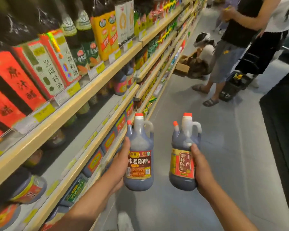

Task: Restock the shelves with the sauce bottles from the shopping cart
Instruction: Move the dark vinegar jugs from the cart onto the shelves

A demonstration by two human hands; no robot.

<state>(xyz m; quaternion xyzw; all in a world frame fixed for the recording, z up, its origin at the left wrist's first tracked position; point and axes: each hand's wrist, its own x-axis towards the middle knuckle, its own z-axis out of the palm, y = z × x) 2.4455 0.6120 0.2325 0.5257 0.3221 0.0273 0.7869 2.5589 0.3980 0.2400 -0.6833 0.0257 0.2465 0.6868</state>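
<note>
The brown-labelled bottle (pixel 139 157) is gripped upright by the left hand (pixel 121 164), just beside the shelves (pixel 93 88), and the red-labelled bottle (pixel 182 164) is gripped by the right hand (pixel 201 167), both held over the grey floor (pixel 237 164). Similar dark bottles (pixel 120 84) are ranged on those shelves.

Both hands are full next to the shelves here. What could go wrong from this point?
1. The left hand grips the brown-label bottle and the right hand the red-label bottle by the body, not the handle; either might slip.
2. No hand is free to steady bottles already on the shelf, so one could get knocked.
</note>
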